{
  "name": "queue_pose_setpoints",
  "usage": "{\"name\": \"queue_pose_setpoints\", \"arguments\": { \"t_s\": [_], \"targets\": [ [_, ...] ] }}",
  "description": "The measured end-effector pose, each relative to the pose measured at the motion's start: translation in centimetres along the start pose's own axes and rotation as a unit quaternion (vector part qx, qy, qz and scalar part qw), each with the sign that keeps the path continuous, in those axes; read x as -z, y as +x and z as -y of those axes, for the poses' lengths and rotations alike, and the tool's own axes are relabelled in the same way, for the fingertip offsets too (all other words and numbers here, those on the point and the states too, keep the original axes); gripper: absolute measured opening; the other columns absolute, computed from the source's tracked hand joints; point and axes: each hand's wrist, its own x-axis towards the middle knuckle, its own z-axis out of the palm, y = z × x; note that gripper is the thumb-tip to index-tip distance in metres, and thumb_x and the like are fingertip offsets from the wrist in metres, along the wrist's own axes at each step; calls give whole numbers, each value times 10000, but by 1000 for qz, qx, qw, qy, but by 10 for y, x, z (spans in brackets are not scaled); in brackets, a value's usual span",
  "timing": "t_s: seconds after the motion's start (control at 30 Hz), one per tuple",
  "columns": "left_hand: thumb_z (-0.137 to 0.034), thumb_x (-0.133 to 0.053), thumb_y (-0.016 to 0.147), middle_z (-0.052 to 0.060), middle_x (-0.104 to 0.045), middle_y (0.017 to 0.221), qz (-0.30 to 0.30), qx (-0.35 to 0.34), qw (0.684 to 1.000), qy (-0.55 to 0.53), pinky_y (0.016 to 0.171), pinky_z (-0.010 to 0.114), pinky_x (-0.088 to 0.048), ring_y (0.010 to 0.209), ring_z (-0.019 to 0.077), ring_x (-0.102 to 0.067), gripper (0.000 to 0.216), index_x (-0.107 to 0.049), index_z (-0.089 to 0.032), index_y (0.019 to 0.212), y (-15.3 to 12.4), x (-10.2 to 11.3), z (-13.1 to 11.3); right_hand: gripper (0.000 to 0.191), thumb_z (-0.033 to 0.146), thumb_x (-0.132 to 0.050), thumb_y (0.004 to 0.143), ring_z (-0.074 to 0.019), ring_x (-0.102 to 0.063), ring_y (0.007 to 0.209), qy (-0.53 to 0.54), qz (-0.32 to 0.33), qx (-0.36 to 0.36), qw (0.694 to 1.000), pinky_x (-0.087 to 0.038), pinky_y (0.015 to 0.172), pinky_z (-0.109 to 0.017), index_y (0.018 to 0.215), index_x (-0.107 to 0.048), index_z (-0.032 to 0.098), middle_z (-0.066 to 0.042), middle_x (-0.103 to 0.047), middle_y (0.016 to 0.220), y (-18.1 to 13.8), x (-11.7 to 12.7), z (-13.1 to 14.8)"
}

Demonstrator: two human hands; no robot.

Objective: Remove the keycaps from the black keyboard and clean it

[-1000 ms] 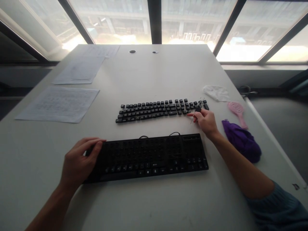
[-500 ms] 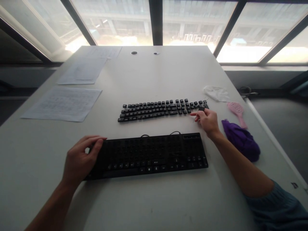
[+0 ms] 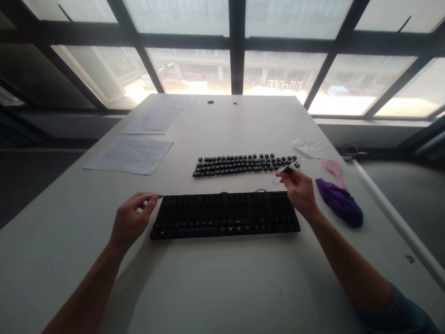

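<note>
A black keyboard (image 3: 208, 213) lies on the white table in front of me, many of its upper keys bare and keycaps left along its lower rows. My left hand (image 3: 135, 215) is at its left end, thumb and forefinger curled together with the fingertips at the upper left corner. Over its upper right corner, my right hand (image 3: 299, 188) pinches a keycap puller with a black handle (image 3: 287, 170) and thin wire loops. Whether the wires carry a keycap cannot be made out. Behind the keyboard, loose black keycaps (image 3: 229, 166) stand in rows.
On the right lie a white crumpled cloth or bag (image 3: 308, 148), a pink hairbrush (image 3: 334, 170) and a purple pouch (image 3: 340, 204). Printed sheets (image 3: 130, 154) lie at the far left. Windows stand beyond the table (image 3: 215, 287), which has two cable holes at its back.
My view has tilted up. My left hand has slid off the keyboard's left end to its corner. My right hand has come back from the loose keycaps toward the keyboard, puller still held.
</note>
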Motion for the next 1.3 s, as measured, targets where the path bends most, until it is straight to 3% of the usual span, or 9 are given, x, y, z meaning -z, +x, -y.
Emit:
{"name": "queue_pose_setpoints", "arguments": {
  "t_s": [0.2, 0.47, 0.67, 0.83, 0.97, 1.1, 1.3],
  "targets": [
    [-438, -521, 897, 67, -699, 983, -10, -12, 999, -32, 707, 249, -484, 856, 170, -630, 345, -720, -157, 916, -13, 1, 9, 235, 357, -586, 885, -172, -605, 663, 18, 47, 29, 998, -444, 602, -273, 878, -705, 155, -50, -671, 742, -25, -37, 27],
    [-501, -491, 882, 38, -646, 866, 8, 81, 991, -104, 553, 220, -451, 609, 126, -569, 519, -595, -131, 1231, -31, -2, 25, 162, 276, -559, 900, -178, -570, 663, 14, 149, 94, 984, -420, 610, -277, 868, -685, 179, -30, -608, 719, -59, -85, 55],
    [-492, -505, 876, 37, -685, 783, 46, 49, 994, -91, 604, 238, -467, 680, 173, -624, 424, -680, -148, 1053, -39, -6, 22, 184, 253, -583, 875, -150, -560, 652, 68, 206, 122, 969, -434, 593, -265, 709, -619, 180, -37, -579, 825, -74, -119, 65],
    [-504, -502, 881, 36, -676, 740, 55, 53, 990, -120, 558, 238, -453, 637, 173, -608, 430, -691, -140, 1010, -41, -7, 23, 205, 272, -598, 871, -131, -567, 604, 117, 249, 125, 953, -434, 564, -263, 688, -599, 180, -31, -569, 845, -88, -168, 72],
    [-496, -562, 867, 44, -664, 811, 68, -11, 989, -128, 594, 243, -465, 659, 150, -578, 391, -706, -156, 995, -41, -2, 26, 208, 259, -600, 863, -133, -573, 620, 126, 268, 149, 943, -443, 585, -265, 670, -587, 181, -25, -560, 825, -97, -200, 82],
    [-474, -678, 812, 53, -637, 884, 153, -112, 972, -137, 608, 238, -444, 669, 120, -533, 332, -757, -176, 936, -41, 5, 28, 203, 270, -594, 857, -129, -562, 605, 126, 240, 143, 952, -442, 575, -258, 675, -585, 180, -22, -555, 818, -93, -211, 77],
    [-485, -745, 757, 68, -608, 929, 206, -110, 961, -149, 637, 263, -464, 770, 158, -568, 369, -779, -209, 999, -40, 13, 31, 219, 317, -588, 849, -130, -602, 566, 152, 230, 93, 957, -442, 533, -248, 687, -598, 170, -32, -590, 830, -80, -217, 53]
  ]
}}
